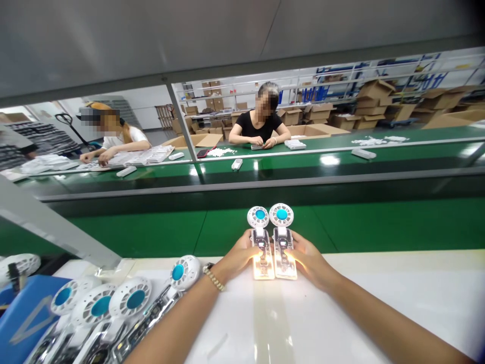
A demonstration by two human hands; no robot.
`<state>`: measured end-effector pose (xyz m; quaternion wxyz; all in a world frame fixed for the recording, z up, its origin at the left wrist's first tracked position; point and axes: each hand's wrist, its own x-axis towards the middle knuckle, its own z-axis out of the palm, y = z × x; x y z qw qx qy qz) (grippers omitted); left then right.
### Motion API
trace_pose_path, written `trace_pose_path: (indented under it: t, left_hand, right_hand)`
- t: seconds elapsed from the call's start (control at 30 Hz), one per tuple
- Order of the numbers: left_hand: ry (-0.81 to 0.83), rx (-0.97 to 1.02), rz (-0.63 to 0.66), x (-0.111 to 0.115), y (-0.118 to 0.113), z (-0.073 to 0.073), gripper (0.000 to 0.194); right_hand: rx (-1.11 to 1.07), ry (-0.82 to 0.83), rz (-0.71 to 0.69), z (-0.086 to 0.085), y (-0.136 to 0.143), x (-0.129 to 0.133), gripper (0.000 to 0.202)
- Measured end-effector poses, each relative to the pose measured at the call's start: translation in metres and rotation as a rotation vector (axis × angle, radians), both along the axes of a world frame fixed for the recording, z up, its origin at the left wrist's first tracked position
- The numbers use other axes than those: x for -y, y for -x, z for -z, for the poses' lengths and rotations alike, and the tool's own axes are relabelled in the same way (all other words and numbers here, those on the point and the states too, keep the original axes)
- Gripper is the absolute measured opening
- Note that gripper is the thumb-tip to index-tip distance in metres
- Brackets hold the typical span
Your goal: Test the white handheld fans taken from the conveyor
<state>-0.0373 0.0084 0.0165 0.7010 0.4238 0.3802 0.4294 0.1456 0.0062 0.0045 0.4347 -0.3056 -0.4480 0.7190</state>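
Two small handheld fans stand side by side above the white tabletop, each with a round white head, a blue centre and a clear body. My left hand (244,254) is wrapped round the left fan (258,216), its thumb on the front of the body. Around the right fan (281,215) my right hand (303,257) is closed the same way, thumb on its front. Warm light glows from the lower part of both bodies. The fingers behind the fans are mostly hidden.
More fans (135,300) lie in a row at lower left, beside a blue box (28,308). Beyond the white table (364,303) runs a green conveyor belt (295,167) carrying white parts. Two people sit across it. A metal post (56,227) slants at left; a grey shelf (227,35) hangs overhead.
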Motion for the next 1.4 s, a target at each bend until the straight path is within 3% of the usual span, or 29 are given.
trace_pose_path:
  t: [0.3,0.73,1.4]
  left_hand:
    - [-0.033,0.041,-0.030,0.002,-0.002,0.000,0.043]
    - [0.002,0.067,-0.011,0.000,-0.002,0.001,0.046]
    - [-0.039,0.096,0.089,-0.003,0.005,0.015,0.060]
  right_hand:
    - [0.030,-0.024,-0.016,-0.002,-0.001,0.002,0.049]
    - [-0.059,-0.005,-0.011,0.017,-0.003,-0.003,0.048]
    - [-0.116,-0.037,-0.042,0.015,-0.002,-0.003,0.056]
